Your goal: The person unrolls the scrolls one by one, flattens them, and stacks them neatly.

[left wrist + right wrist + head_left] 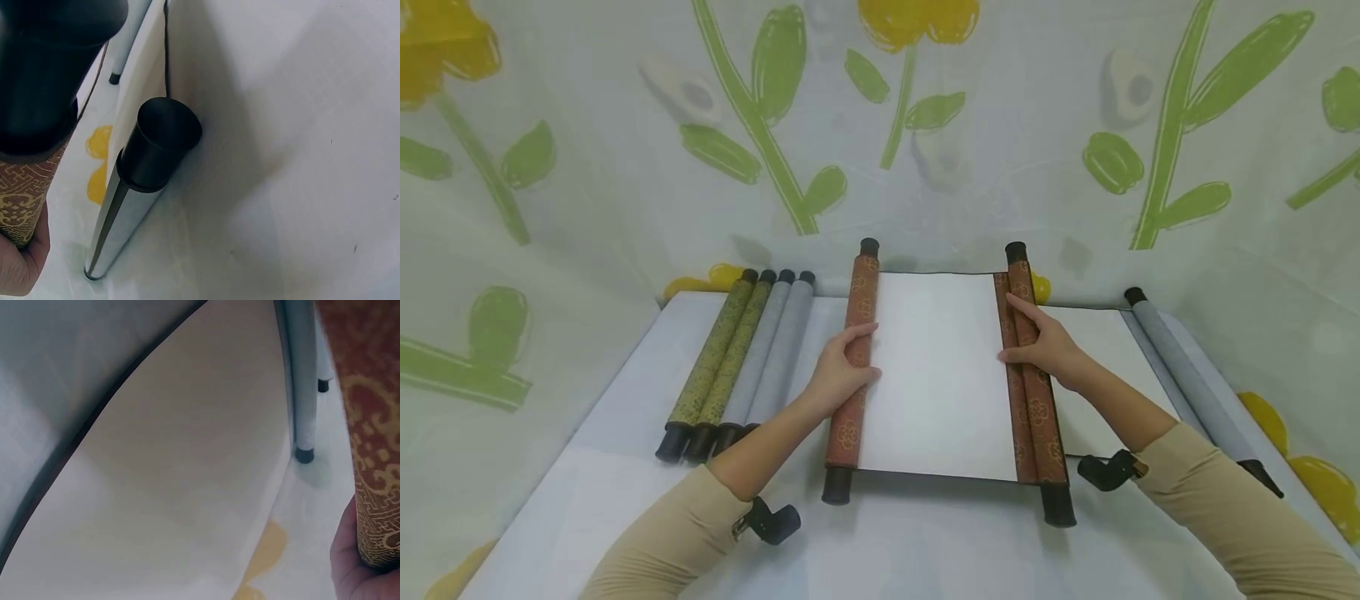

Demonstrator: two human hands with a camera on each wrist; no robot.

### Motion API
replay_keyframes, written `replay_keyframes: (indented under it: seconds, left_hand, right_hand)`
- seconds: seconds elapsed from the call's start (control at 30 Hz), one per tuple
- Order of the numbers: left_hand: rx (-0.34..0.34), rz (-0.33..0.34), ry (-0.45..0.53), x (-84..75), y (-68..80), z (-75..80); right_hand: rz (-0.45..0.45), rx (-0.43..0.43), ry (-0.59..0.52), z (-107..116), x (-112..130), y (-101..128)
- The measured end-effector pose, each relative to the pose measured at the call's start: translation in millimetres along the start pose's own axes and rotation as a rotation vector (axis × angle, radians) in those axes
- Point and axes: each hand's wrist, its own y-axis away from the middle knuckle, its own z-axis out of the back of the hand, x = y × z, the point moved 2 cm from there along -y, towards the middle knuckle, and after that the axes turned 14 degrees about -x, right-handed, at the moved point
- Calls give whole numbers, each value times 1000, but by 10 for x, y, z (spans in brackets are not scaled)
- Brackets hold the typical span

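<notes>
A scroll lies partly unrolled in the head view, with white paper (936,375) stretched between two red-brown patterned rollers. My left hand (848,362) grips the left roller (850,417), thumb and fingers curled over it. The right hand (1033,337) rests on the right roller (1037,408) with its fingers straight along it. In the left wrist view the red-gold roller (25,194) and its black end cap sit against my palm (22,265). The right wrist view shows the other patterned roller (369,425) above the heel of my palm (356,562).
Several rolled scrolls (737,358), olive-gold and grey, lie side by side to the left. Under the right side another opened scroll shows white paper (1097,333) and a grey roller (1187,375). A flower-print cloth hangs behind. A grey roller with a black cap (156,144) shows close up.
</notes>
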Motion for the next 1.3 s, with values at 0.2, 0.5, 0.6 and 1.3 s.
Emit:
replay_keyframes:
  seconds: [0.2,0.5,0.6,1.3]
  left_hand:
    - [-6,3,-9,10,-13,14]
    - [-18,3,-44,38,4,24]
    - [-21,4,-46,35,0,15]
    - [12,-27,-83,8,-80,59]
  right_hand:
    - [-2,29,-14,23,-5,-16]
    - [4,80,-83,62,-84,5]
    - [1,71,-88,73,-94,1]
    - [-21,56,-99,184,-106,-11]
